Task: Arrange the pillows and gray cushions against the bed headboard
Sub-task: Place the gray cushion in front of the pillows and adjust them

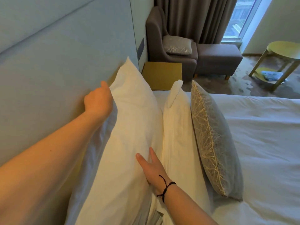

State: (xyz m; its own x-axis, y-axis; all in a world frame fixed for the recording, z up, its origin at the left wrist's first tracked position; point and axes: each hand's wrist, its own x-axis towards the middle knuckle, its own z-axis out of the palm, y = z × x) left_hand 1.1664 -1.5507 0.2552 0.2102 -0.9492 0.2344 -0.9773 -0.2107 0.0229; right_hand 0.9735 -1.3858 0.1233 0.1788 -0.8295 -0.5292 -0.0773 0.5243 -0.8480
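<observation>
While standing on edge along the headboard point(56, 51), the back pillow point(129, 127) is handled from both sides: the left hand point(99, 101) sits at its upper rear edge, between pillow and headboard, fingers curled over the fabric and mostly hidden, so whether they pinch it cannot be told. The right hand point(152, 168) lies flat on the pillow's front face lower down, fingers straight and slightly spread, pressing into the cloth; a dark cord bracelet point(165, 187) circles that wrist. Just right of the right hand stands a second pillow point(177, 135), also on edge, touching the first. Beyond it, further right, a gray cushion point(214, 140) with a pale branch pattern leans against the second pillow, its lower edge on the white bed point(263, 143). Past the left hand, at the bed's far end, is a yellow nightstand point(162, 73). Behind that, well apart from both hands, a gray armchair point(164, 46) holds another gray cushion point(177, 45), with an ottoman point(217, 57) beside it, a curtain point(194, 17) behind, and a round side table point(282, 52) at far right.
</observation>
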